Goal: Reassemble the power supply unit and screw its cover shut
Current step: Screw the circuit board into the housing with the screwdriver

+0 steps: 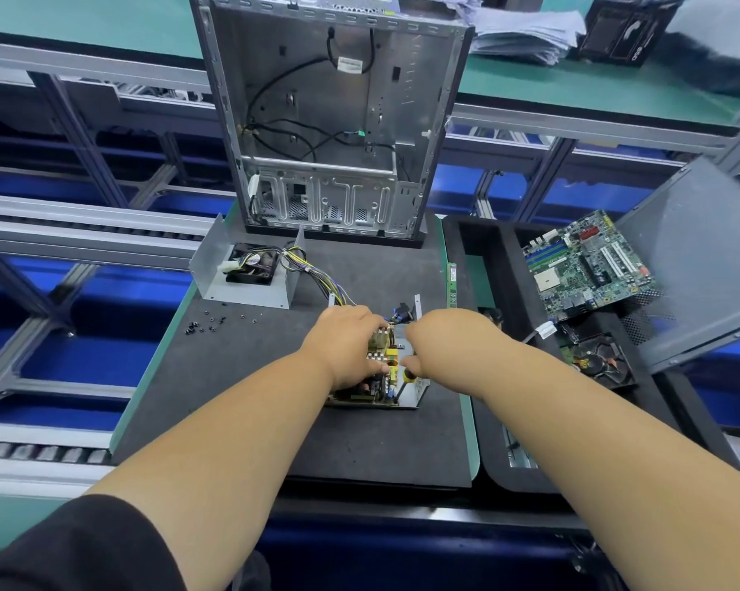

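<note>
Left hand gripped the circuit board; right hand held a screwdriver. A slipped tip could have gouged components.

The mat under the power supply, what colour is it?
Dark grey foam mat, seen in the head view.
</note>
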A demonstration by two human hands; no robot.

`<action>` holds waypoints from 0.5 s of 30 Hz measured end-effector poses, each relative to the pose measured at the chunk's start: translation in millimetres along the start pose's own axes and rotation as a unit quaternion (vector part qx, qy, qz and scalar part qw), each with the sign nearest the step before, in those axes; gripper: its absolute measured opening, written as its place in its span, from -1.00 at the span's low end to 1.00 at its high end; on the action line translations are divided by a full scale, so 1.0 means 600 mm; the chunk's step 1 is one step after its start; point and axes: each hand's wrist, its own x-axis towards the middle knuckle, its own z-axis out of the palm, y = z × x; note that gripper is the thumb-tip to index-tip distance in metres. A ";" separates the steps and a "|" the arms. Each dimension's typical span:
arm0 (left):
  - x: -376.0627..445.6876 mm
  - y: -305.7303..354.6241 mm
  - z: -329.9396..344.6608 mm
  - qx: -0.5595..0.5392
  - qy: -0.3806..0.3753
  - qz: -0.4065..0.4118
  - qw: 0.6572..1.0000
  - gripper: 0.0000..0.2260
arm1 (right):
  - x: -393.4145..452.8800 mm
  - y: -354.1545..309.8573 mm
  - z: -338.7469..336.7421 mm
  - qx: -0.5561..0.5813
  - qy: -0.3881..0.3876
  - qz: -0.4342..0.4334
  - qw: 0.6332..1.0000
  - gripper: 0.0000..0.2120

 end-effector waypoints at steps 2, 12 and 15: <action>0.000 0.000 0.000 -0.003 0.001 -0.001 1.000 -0.37 | 0.005 -0.003 0.008 -0.027 0.006 0.034 0.999 -0.66; 0.000 -0.001 0.001 0.002 0.004 0.002 1.000 -0.37 | -0.010 0.018 0.009 0.120 0.008 -0.018 0.993 -0.84; 0.000 -0.001 0.002 0.004 0.005 0.002 1.000 -0.37 | -0.005 0.010 0.005 0.062 0.026 -0.017 0.998 -0.78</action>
